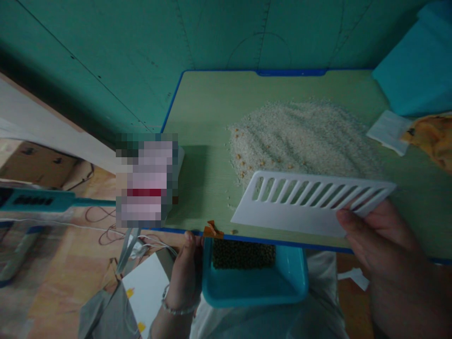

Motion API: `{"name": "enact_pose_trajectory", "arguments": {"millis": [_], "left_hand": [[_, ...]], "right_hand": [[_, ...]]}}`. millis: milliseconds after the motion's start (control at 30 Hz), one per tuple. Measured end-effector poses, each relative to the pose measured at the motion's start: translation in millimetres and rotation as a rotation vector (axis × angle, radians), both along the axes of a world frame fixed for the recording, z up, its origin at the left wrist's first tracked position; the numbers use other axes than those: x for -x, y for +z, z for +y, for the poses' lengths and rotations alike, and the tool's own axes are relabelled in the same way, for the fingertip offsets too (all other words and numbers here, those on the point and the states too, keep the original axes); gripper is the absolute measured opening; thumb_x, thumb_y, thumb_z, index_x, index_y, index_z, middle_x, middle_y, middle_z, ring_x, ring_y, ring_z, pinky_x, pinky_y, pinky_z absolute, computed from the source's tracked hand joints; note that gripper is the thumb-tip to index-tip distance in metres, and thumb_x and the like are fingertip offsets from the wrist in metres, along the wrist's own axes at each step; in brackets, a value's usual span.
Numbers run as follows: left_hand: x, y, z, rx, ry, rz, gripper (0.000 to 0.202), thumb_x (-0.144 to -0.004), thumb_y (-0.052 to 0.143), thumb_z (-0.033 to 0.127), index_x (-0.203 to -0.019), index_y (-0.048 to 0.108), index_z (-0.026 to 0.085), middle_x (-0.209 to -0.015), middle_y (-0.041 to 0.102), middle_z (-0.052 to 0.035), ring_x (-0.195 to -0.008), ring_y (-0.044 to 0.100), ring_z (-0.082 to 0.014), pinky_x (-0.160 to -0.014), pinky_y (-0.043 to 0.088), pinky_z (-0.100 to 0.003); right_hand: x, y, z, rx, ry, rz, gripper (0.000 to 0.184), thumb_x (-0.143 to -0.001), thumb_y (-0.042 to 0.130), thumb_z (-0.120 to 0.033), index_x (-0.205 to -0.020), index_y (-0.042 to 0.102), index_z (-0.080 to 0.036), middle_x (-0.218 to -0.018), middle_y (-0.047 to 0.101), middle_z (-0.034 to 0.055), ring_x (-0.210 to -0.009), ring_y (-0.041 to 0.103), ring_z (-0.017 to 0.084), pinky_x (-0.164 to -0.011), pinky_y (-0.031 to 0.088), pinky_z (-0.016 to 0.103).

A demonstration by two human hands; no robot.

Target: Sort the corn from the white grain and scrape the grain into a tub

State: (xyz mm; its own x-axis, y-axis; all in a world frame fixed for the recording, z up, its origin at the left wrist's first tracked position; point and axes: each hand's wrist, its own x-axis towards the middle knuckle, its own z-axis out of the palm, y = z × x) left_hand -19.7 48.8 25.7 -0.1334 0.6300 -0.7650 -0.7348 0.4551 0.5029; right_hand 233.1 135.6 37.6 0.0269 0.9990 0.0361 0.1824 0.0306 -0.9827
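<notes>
In my right hand (pixel 377 235) I grip a flat white plastic scraper (pixel 289 219) with a row of slanted slots, thumb on its near face. It is tilted above the near side of a wide heap of whitish grains (pixel 303 129). Several small orange-brown beans (pixel 243 174) lie along the heap's left edge. Below the table edge is a turquoise basin (pixel 254 287), with a layer of small dark green grains (pixel 243 254) inside. My left hand (pixel 183 268) is closed at the basin's left side, thumb up near the table edge; its fingers are mostly hidden.
A blurred-out box (pixel 148 183) stands on the left of the pale green, blue-edged table (pixel 212 103). Orange tape (pixel 213 230) sticks to the front edge. A turquoise bag (pixel 416 70), a white packet (pixel 390 132) and orange cloth (pixel 432 139) are at right. Cables (pixel 106 230) run along the floor.
</notes>
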Motion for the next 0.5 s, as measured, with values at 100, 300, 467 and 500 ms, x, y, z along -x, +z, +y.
{"name": "enact_pose_trajectory", "arguments": {"millis": [100, 300, 467, 500], "left_hand": [[0.8, -1.9, -1.7, -0.019, -0.021, -0.042, 0.04, -0.048, 0.073, 0.057, -0.058, 0.071, 0.018, -0.055, 0.071, -0.0036, -0.073, 0.069, -0.0294, -0.081, 0.051, -0.043], [0.7, -2.6, -1.6, -0.026, -0.053, -0.003, 0.041, -0.048, 0.072, 0.059, -0.055, 0.071, 0.018, -0.052, 0.07, -0.0032, -0.07, 0.069, -0.0281, -0.08, 0.052, -0.041], [-2.2, 1.6, 0.6, 0.016, 0.002, 0.036, 0.046, -0.043, 0.074, 0.059, -0.06, 0.072, 0.016, -0.055, 0.071, -0.0051, -0.068, 0.069, -0.0288, -0.077, 0.053, -0.041], [-2.3, 1.8, 0.6, 0.019, 0.009, 0.03, 0.045, -0.043, 0.074, 0.058, -0.06, 0.072, 0.016, -0.055, 0.071, -0.0051, -0.068, 0.069, -0.0285, -0.077, 0.053, -0.04]], "right_hand": [[2.6, 0.4, -1.6, 0.087, 0.071, 0.08, 0.019, -0.077, 0.061, -0.031, -0.096, 0.062, -0.027, -0.089, 0.068, 0.0026, -0.087, 0.064, 0.018, -0.07, 0.053, 0.028], [9.6, 5.4, -2.8, 0.055, 0.141, 0.073, 0.016, -0.077, 0.062, -0.033, -0.092, 0.063, -0.027, -0.095, 0.068, 0.0014, -0.075, 0.066, 0.016, -0.062, 0.054, 0.025], [7.9, 3.7, -1.0, 0.026, 0.153, 0.047, 0.017, -0.077, 0.061, -0.033, -0.092, 0.062, -0.026, -0.086, 0.069, 0.0015, -0.074, 0.066, 0.018, -0.06, 0.054, 0.028], [8.1, 3.4, -1.0, 0.003, 0.112, 0.034, 0.018, -0.076, 0.061, -0.034, -0.092, 0.063, -0.026, -0.088, 0.068, 0.0021, -0.075, 0.065, 0.018, -0.061, 0.054, 0.029]]}}
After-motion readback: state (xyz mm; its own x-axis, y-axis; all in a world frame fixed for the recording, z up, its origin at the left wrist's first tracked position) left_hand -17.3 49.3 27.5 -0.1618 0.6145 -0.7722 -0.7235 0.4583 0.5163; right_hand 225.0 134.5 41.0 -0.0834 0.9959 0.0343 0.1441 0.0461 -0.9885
